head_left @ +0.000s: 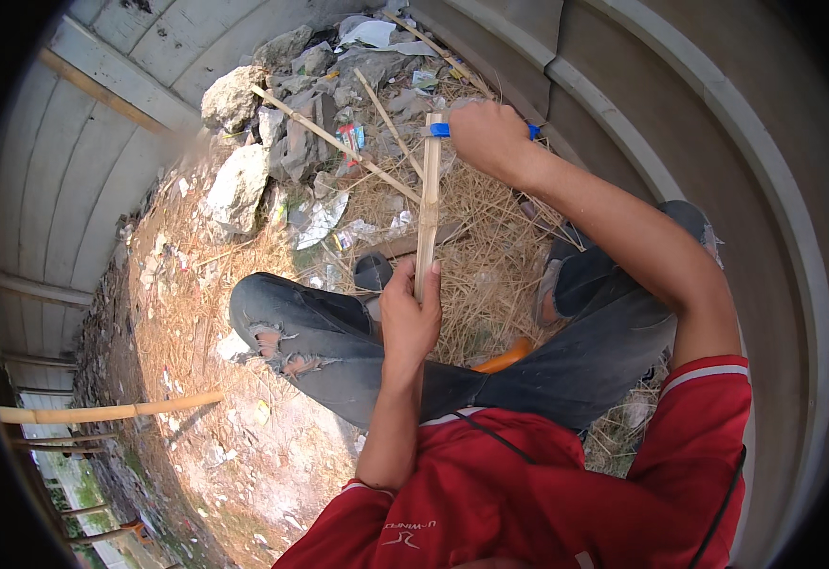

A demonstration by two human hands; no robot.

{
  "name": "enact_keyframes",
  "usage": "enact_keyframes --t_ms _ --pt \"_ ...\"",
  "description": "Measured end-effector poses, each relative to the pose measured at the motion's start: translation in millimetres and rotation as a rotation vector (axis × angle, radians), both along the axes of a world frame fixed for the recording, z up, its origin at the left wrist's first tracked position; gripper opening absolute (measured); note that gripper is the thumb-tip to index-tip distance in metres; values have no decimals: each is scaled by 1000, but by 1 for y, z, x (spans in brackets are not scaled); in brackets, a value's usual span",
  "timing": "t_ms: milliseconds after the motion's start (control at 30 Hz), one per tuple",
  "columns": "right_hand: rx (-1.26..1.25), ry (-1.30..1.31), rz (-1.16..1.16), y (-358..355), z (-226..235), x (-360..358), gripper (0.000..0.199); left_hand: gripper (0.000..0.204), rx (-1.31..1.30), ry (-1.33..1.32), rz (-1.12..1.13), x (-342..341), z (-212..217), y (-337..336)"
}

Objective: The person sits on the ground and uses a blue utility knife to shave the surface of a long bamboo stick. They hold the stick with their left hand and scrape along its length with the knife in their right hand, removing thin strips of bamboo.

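L hand (409, 311) curled, R hand (488, 137) fisted fwd

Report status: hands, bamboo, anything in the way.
Left hand gripping bamboo. Right hand closed on blue tool at bamboo's far end. Sticks, rocks ahead, apart from both hands.

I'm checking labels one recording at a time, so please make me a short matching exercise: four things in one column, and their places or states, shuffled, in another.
Things:
1. Left grip
2. Right grip
3. Held bamboo piece
4. Orange object

Places or states:
A. Lying between the thighs
B. Closed around the blue item
C. Long and pale tan
D. Around the bamboo's lower part

Right pairs: 1-D, 2-B, 3-C, 4-A
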State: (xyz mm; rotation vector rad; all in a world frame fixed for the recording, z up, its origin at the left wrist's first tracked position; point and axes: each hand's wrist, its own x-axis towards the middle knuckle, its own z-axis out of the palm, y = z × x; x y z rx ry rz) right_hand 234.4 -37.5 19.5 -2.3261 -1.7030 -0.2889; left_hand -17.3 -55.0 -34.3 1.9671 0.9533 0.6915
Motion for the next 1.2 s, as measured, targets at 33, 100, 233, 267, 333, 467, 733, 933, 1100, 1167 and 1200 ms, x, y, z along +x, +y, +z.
enact_keyframes --t_ms 33,100,233,267,333,467,733,933,1100,1167,1200 --pt "-38 3 42 -3 -5 -1 18 25 -26 -4 -8 1 -3 3" --pt "-125 20 156 -11 -14 -32 18 25 -89 -1 5 -6 -16 11" --pt "-46 16 73 4 -20 -23 19 25 -128 53 22 -15 -9 7" --pt "-40 51 -46 13 -13 2 20 25 -109 36 -5 -16 -9 0" --pt "-33 97 -234 18 -6 65 21 24 -53 41 -48 -12 2 -16" --pt "-55 235 -320 8 4 84 24 24 -125 13 -37 -15 8 -11" --pt "330 848 75 15 14 23 57 18 -149 -106 -53 -15 1 10" --pt "254 1136 152 13 4 -15 50 23 -179 -170 -29 -11 10 11" --pt "51 1067 232 9 -1 -40 48 24 -218 -176 5 -15 14 17" --pt "13 1118 290 2 5 -46 44 25 -229 -164 16 -14 18 16" --pt "18 1118 278 2 5 -44 41 30 -228 -177 -24 -14 18 16"
